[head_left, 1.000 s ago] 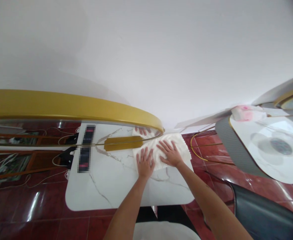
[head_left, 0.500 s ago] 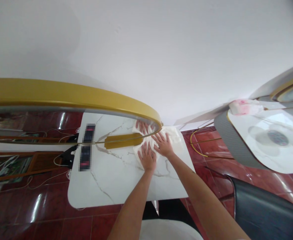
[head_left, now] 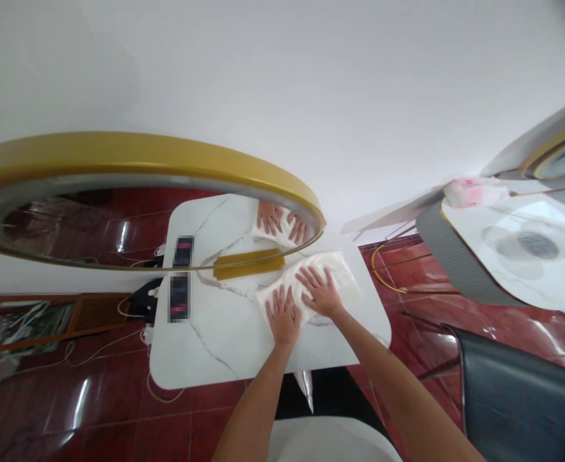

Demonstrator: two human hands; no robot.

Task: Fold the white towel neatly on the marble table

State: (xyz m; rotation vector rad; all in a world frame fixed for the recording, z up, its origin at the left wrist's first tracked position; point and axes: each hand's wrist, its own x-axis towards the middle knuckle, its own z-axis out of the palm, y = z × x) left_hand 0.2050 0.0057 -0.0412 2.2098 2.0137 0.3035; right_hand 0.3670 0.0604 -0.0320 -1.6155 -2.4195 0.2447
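My left hand (head_left: 283, 317) lies flat, fingers spread, on the left part of a white cloth (head_left: 344, 277). Palm down on the cloth's middle, my right hand (head_left: 321, 292) also has its fingers apart. Under the cloth is a white marble-patterned tabletop (head_left: 225, 343); the cloth lies toward its right side, close to the wall, with some wrinkles between the hands. A gold-framed oval mirror (head_left: 191, 149) hangs just beyond and reflects both hands and the cloth.
A blurred-out dark object (head_left: 178, 298) lies at the table's left end. The mirror's gold base (head_left: 248, 264) meets the table at the wall. To the right stand another white table (head_left: 497, 247) with a pink-and-white soft pack (head_left: 475, 192), and a black chair (head_left: 518, 385).
The cloth was more bunched between the hands and is now flatter and more spread out. Both hands have shifted slightly toward me, and the camera view has tilted.
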